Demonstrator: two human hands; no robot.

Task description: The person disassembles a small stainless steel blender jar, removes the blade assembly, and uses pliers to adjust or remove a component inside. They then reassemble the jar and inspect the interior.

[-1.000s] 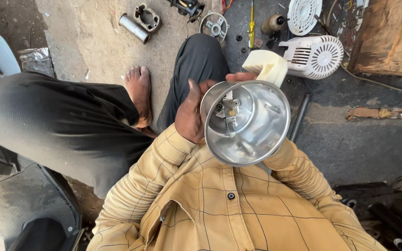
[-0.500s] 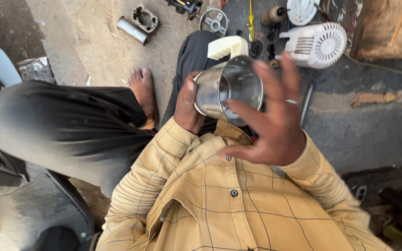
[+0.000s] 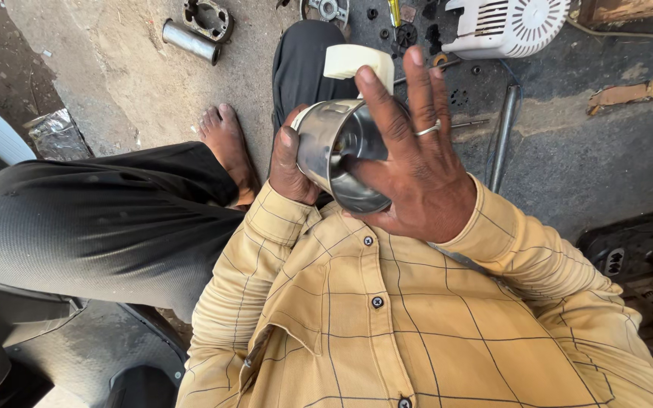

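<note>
Item: steel grinder jar (image 3: pixel 334 147) with a cream plastic handle (image 3: pixel 358 62), held tilted at chest height above the person's lap, mouth turned toward the wearer. Grip, left hand (image 3: pixel 290 162): wrapped round the jar's outer wall from the left, thumb lying up along the rim, fingers hidden behind the metal; a firm carrying hold. Grip, right hand (image 3: pixel 417 170): spread flat across the open mouth, palm against the rim on the near right side, fingers fanned wide and reaching past the far edge toward the handle; a ring shows on one finger. Whether the palm presses or only rests cannot be told. The inside of the jar is mostly covered by this hand, so any blade or fitting within is out of sight. Just beyond the grip, on the ground: a white ribbed motor housing (image 3: pixel 509 24) to the far right, a grey metal rod (image 3: pixel 502 137) right of the hands, a short steel tube (image 3: pixel 189 41) and a cast metal bracket (image 3: pixel 208 18) far to the left, small dark parts and a screwdriver between them. A bare foot (image 3: pixel 227 147) lies just left of the left hand. Condition of work, as judged: appliance in pieces, jar apart from its base and in hand for checking; reassembly appears wholly outstanding.
</note>
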